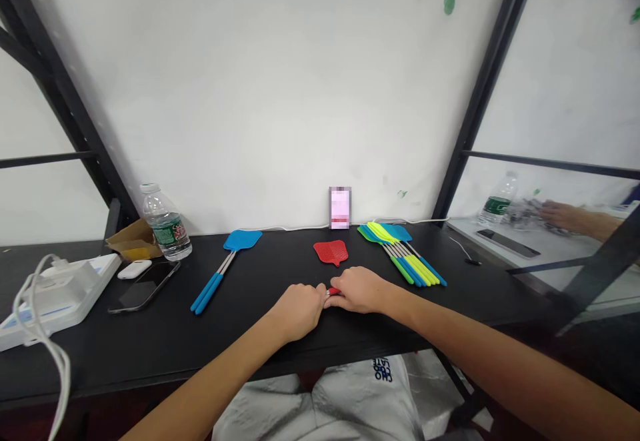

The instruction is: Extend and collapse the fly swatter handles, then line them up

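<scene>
My left hand [299, 309] and my right hand [361, 289] meet low over the middle of the black table, both closed. Between them shows a short piece of red fly swatter handle [334, 291] with a silvery rod [327, 293]. The right fingers wrap the red part; the left fist is closed at the rod end, and most of the piece is hidden. Just beyond the hands lies a loose red fly swatter head [331, 252], flat and apart from them. Two blue fly swatters [243, 239] lie to the left. Several green, yellow and blue fly swatters [411, 264] lie fanned together on the right.
A lit phone [341, 208] leans against the wall. At left are a water bottle [169, 224], a cardboard box [134, 241], a white case [135, 269], a dark phone [144, 287] and a power strip [65, 294] with cables. Beyond the right-hand frame, another person's hand [563, 214] is at a neighbouring table.
</scene>
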Available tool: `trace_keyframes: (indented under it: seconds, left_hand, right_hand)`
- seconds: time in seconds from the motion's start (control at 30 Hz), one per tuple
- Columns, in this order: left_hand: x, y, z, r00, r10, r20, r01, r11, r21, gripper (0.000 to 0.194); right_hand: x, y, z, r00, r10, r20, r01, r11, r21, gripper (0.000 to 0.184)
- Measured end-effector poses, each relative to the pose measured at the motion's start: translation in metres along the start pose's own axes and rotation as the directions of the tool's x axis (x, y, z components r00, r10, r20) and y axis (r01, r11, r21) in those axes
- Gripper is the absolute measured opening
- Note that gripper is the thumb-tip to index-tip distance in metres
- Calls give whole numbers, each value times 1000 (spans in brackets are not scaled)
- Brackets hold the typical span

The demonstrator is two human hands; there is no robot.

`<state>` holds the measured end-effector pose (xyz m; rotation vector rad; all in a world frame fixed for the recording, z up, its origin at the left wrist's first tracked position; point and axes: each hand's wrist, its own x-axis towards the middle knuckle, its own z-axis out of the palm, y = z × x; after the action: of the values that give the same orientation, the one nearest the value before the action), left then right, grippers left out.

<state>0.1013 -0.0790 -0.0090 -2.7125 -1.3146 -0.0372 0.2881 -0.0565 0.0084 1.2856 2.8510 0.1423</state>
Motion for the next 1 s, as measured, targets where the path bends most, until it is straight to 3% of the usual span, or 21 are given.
trace_keyframes:
  seconds: [0.3, 0.43, 0.53, 0.67, 0.73, 0.8, 0.87, 0.9, 0.93, 1.0]
  left_hand:
    - [2, 0, 8, 998, 68, -4, -68, 997, 44, 31]
    - [1, 3, 6, 995, 100, -13, -99, 993, 68, 33]
    - [0, 6, 5, 991, 130, -37, -126, 988, 90, 37]
    - [0, 8, 5, 982, 182, -52, -177, 979, 101, 38]
    - [0, 8, 6, 978, 201, -59, -194, 976, 100, 37]
    - [0, 7, 6, 974, 218, -64, -211, 972, 100, 37]
    - [0, 6, 7, 972, 224, -67, -217, 971, 99, 37]
    - [0, 5, 6, 973, 221, -68, -214, 972, 97, 36]
    - [0, 5, 6, 974, 215, -68, -208, 974, 92, 37]
    - [-1, 6, 5, 978, 195, -69, -190, 979, 74, 37]
  right_hand:
    - [-7, 6, -5, 994, 19, 106, -35, 988, 149, 44]
    - [-10, 13, -16, 958, -62, 279, -51, 923, 381, 41]
    - [-12, 17, -20, 889, -116, 442, -169, 815, 554, 41]
    - [-13, 22, -17, 701, -213, 680, -479, 566, 671, 45]
    - [-12, 24, -15, 632, -286, 721, -563, 469, 680, 53]
    - [-12, 26, -15, 593, -335, 732, -592, 436, 679, 57]
    - [-15, 24, -17, 619, -304, 724, -547, 495, 675, 53]
    - [-17, 21, -18, 670, -256, 697, -479, 568, 669, 50]
    - [-21, 17, -19, 744, -190, 641, -383, 665, 641, 46]
    - [-29, 7, -20, 905, -41, 424, -172, 875, 453, 40]
